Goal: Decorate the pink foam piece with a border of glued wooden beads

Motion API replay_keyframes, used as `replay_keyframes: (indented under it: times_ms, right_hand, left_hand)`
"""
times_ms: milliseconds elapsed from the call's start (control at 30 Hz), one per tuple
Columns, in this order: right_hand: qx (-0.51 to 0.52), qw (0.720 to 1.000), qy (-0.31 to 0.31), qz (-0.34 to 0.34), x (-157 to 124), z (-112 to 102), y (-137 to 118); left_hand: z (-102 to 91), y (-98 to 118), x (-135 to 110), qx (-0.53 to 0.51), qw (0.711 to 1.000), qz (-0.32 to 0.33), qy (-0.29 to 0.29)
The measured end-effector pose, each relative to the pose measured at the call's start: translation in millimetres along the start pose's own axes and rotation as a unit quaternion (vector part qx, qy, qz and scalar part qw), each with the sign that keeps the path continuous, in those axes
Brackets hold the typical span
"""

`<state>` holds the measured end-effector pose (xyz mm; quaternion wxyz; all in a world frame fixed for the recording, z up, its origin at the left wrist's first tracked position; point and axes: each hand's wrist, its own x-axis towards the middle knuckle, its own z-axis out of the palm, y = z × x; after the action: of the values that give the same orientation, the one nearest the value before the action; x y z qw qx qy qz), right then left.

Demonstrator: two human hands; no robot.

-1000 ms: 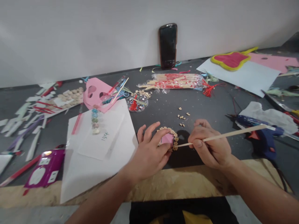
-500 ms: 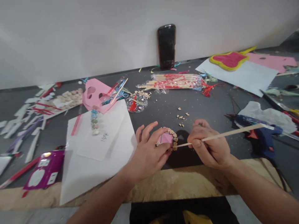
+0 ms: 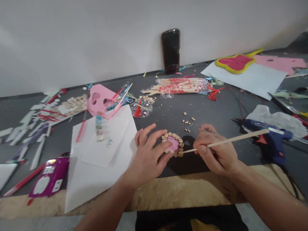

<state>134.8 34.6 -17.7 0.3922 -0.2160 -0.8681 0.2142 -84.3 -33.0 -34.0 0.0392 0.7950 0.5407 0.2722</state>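
Note:
My left hand [image 3: 150, 152] holds a small pink piece [image 3: 173, 145] by its left edge, thumb below and fingertips above. Tiny wooden flower shapes [image 3: 181, 150] ring that piece. Between the thumb and fingers of my right hand [image 3: 215, 149] is a wooden chopstick [image 3: 237, 138], slanting up to the right. Its thin tip reaches the flowers on the piece's right edge; whether it presses on them I cannot tell. Just beyond the hands lie several loose tiny wooden bits [image 3: 186, 122]. A blue glue gun [image 3: 276, 138] rests to the right of my right hand.
White paper [image 3: 79, 179] lies at left, near a purple packet [image 3: 49, 176] and pink cut-out [image 3: 101, 99]. Bagged chopsticks [image 3: 180, 86] and a round clear bag of trinkets [image 3: 141, 107] lie farther back. A phone [image 3: 170, 51] leans on the wall. Scissors [image 3: 284, 104] lie right.
My left fingers have drawn back leftward, uncovering more of the pink piece and its flower ring. My right hand and chopstick have barely moved. The view has shifted slightly.

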Motion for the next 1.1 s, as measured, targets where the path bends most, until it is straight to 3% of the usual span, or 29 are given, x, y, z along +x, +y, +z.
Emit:
replay_keyframes:
  times_ms: [200,533,1100]
  right_hand:
    - [0.006,1.0,0.013,-0.005,0,0,-1]
    - [0.005,1.0,0.021,0.0,0,-1,-3]
    - [0.016,0.999,0.03,0.029,0,-1,-4]
  left_hand:
    - [-6.5,-8,1,0.021,0.994,-0.077,0.07]
    - [-1.4,3,-3,0.001,0.999,0.011,-0.05]
    - [12.2,11,-2,0.022,0.997,0.028,-0.073]
